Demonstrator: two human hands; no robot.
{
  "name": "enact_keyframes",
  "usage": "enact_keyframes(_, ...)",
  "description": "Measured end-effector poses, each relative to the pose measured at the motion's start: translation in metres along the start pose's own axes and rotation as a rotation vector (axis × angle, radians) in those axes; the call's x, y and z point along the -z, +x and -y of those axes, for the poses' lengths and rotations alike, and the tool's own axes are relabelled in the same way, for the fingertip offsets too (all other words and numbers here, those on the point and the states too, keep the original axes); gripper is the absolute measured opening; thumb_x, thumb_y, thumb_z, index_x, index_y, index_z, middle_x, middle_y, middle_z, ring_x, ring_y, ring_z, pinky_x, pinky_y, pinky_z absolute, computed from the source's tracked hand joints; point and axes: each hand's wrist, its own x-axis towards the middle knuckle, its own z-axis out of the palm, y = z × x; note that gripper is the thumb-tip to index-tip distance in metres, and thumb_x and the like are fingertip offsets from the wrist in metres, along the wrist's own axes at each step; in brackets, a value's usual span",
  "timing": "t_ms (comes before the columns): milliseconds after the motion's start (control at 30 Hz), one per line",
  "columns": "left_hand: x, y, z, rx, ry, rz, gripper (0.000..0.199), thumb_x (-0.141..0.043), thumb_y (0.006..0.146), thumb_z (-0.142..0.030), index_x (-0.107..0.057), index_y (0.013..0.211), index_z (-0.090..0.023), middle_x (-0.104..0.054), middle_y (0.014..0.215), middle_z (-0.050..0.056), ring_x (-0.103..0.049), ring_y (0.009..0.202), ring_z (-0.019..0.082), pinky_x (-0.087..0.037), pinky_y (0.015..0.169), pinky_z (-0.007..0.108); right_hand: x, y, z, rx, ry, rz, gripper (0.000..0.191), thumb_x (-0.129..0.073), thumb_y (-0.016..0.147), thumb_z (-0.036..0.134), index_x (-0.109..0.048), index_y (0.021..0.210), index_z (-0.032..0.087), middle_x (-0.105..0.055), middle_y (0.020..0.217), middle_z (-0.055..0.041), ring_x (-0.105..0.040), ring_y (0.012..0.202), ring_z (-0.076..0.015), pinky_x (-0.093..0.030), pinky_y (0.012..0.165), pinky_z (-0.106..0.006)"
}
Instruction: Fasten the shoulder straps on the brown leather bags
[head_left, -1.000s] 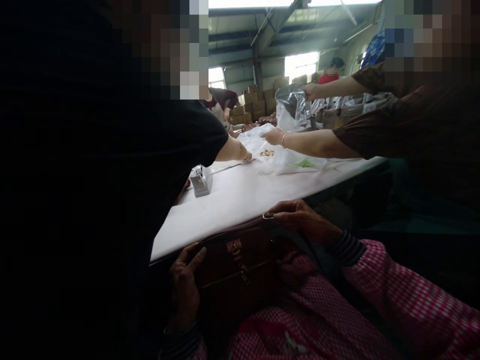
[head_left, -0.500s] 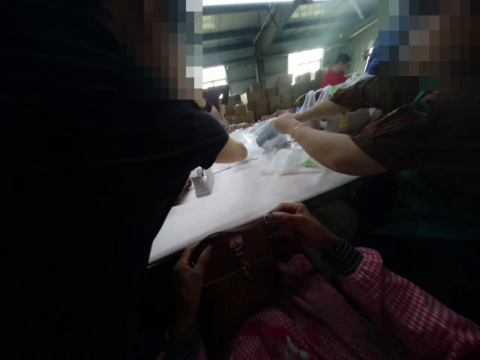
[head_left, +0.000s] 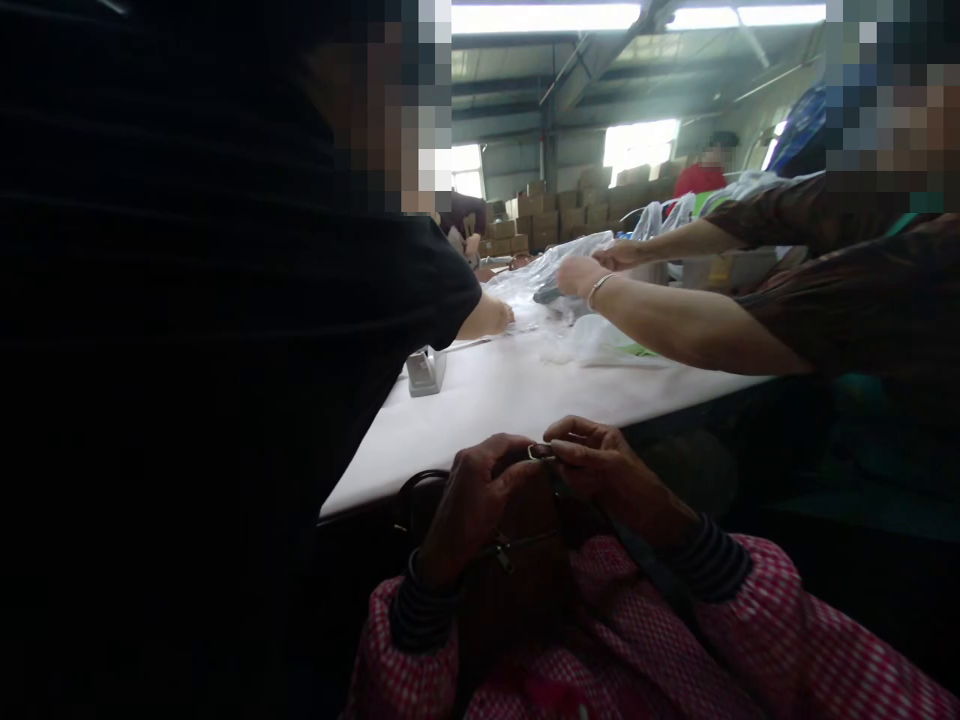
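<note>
A dark brown handbag rests on my lap against the table's near edge, with a zip pull on its front. My right hand pinches a small metal buckle at the bag's upper right corner. From the left, my left hand reaches over the bag's top, its fingers closed at the other side of that buckle. Much of the bag's front lies in shadow or behind my left hand. The dark handle stands up to the left.
A white-topped table stretches ahead, with a tape dispenser near its left edge. To the right, a co-worker's hands handle a clear plastic bag. Another person in black stands close on the left. Cardboard boxes are stacked behind.
My left hand has moved right from the bag's left side to the buckle. My right hand stays at the buckle. The co-worker's hands have shifted on the plastic bag.
</note>
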Motion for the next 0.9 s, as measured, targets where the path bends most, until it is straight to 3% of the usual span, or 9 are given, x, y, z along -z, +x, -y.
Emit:
enact_keyframes(167, 0.006, -0.004, 0.014, -0.029, 0.089, 0.005, 0.017, -0.072, 0.09, -0.026, -0.08, 0.105, -0.028, -0.078, 0.106, 0.002, -0.068, 0.101, 0.024, -0.049, 0.088, 0.033, 0.004, -0.005, 0.005, -0.016, -0.103, -0.057, 0.035, -0.089, 0.077, 0.041, -0.076, 0.1, 0.018, -0.066, 0.078, 0.0002, -0.037, 0.052, -0.0032, -0.022, 0.045, -0.017)
enact_keyframes(233, 0.008, -0.005, 0.014, -0.044, 0.119, 0.002, 0.015, -0.072, 0.09, -0.025, -0.08, 0.102, -0.028, -0.076, 0.103, 0.001, -0.067, 0.099, 0.022, -0.047, 0.085, 0.032, 0.004, -0.006, 0.008, 0.002, -0.189, -0.048, 0.035, -0.088, 0.079, 0.041, -0.078, 0.104, 0.019, -0.069, 0.079, -0.0002, -0.045, 0.055, -0.0049, -0.029, 0.048, -0.017)
enact_keyframes(367, 0.008, -0.005, 0.012, -0.008, 0.165, -0.023, 0.006, -0.076, 0.088, -0.028, -0.078, 0.092, -0.025, -0.072, 0.096, 0.001, -0.064, 0.095, 0.021, -0.046, 0.084, 0.033, 0.005, -0.008, 0.013, 0.071, -0.363, 0.011, 0.03, -0.089, 0.078, 0.034, -0.082, 0.105, 0.022, -0.078, 0.096, -0.0034, -0.068, 0.085, -0.0157, -0.051, 0.074, -0.024)
enact_keyframes(467, 0.008, -0.006, 0.011, 0.115, -0.038, -0.008, 0.016, -0.079, 0.085, -0.035, -0.073, 0.092, -0.022, -0.07, 0.086, 0.0, -0.062, 0.079, 0.018, -0.046, 0.071, 0.03, 0.006, -0.008, 0.014, 0.123, -0.432, 0.001, 0.028, -0.089, 0.077, 0.033, -0.082, 0.103, 0.023, -0.08, 0.099, -0.0031, -0.071, 0.09, -0.0187, -0.054, 0.079, -0.027)
enact_keyframes(567, 0.01, -0.008, 0.01, 0.245, -0.306, 0.104, 0.024, -0.078, 0.086, -0.039, -0.068, 0.096, -0.02, -0.065, 0.075, -0.002, -0.058, 0.067, 0.015, -0.043, 0.061, 0.026, 0.007, -0.009, 0.013, 0.172, -0.495, -0.02, 0.027, -0.089, 0.078, 0.034, -0.082, 0.102, 0.023, -0.08, 0.099, -0.0026, -0.072, 0.092, -0.02, -0.055, 0.08, -0.028)
enact_keyframes(667, 0.013, -0.01, 0.01, 0.266, -0.448, 0.195, 0.023, -0.075, 0.089, -0.038, -0.068, 0.098, -0.018, -0.067, 0.08, 0.0, -0.06, 0.071, 0.014, -0.044, 0.064, 0.026, 0.007, -0.01, 0.011, 0.181, -0.556, -0.007, 0.028, -0.086, 0.081, 0.035, -0.081, 0.105, 0.023, -0.08, 0.1, -0.0033, -0.073, 0.092, -0.0214, -0.057, 0.08, -0.029)
enact_keyframes(900, 0.016, -0.009, 0.006, 0.337, -0.606, 0.216, 0.02, -0.075, 0.089, -0.033, -0.068, 0.093, -0.014, -0.066, 0.079, 0.001, -0.059, 0.07, 0.013, -0.042, 0.063, 0.024, -0.004, -0.014, 0.01, 0.159, -0.499, 0.033, 0.023, -0.083, 0.083, 0.033, -0.08, 0.102, 0.02, -0.079, 0.094, -0.0035, -0.071, 0.086, -0.0197, -0.056, 0.074, -0.027)
